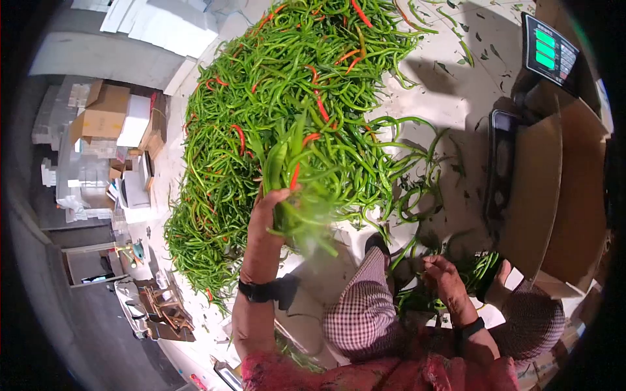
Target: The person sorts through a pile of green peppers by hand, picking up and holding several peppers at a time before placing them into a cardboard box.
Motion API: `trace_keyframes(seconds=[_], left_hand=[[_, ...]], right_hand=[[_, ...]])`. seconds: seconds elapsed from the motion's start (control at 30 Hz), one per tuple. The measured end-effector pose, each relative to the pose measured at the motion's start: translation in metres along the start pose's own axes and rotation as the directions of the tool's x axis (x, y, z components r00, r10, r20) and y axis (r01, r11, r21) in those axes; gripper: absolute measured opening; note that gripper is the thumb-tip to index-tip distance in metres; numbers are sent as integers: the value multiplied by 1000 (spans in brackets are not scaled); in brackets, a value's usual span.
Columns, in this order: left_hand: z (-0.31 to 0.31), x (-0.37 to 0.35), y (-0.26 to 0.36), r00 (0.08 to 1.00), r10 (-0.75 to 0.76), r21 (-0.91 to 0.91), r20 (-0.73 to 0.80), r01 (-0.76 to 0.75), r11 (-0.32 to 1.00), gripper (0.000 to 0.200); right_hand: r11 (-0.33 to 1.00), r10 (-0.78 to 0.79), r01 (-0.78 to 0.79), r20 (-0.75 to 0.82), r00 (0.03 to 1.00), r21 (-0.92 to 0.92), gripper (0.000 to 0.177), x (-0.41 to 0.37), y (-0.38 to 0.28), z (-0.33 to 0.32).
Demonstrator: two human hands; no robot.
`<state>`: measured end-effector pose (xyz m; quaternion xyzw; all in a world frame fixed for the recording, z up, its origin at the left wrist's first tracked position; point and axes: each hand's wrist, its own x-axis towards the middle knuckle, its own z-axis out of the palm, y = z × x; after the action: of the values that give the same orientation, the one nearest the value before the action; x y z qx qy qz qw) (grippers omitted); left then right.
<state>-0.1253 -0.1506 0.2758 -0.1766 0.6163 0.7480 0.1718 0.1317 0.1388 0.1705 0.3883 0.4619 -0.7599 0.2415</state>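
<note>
A large heap of green chili peppers (235, 156) with some red ones covers the floor ahead. My left hand (267, 208) is closed around a bunch of peppers (303, 179), mostly green with a red one, at the near side of the heap; part of the bunch is blurred. Lower right, my right hand (443, 277) hangs over a smaller pile of green peppers (482, 270) between my legs. Its fingers are bent together, and anything between them is too small to make out. Each wrist wears a dark band.
On the right stand an open cardboard box (535, 189) and a scale with a lit green display (546, 49). Loose peppers and leaf bits lie on the pale floor (482, 85). Cartons (105, 111) and a wooden chair-like frame (166, 309) are at the left. My checkered knees are below.
</note>
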Motion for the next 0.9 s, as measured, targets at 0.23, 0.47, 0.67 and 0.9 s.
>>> trace_keyframes(seconds=[0.23,0.47,0.67,0.9], left_hand=[[14,-54,49,942,129,-62,309,-115,991,56],[46,-100,59,889,169,-251,426,-63,966,59],[82,-146,36,785,225,-393,577,26,919,61],[101,-185,-37,580,44,-368,814,454,811,68]], right_hand=[[993,-111,108,79,991,45,18,-20,12,-7],[977,-178,155,156,972,147,19,-48,-10,-8],[929,-371,338,366,853,152,45,-82,-58,23],[747,-645,471,342,683,469,42,-150,-127,63]])
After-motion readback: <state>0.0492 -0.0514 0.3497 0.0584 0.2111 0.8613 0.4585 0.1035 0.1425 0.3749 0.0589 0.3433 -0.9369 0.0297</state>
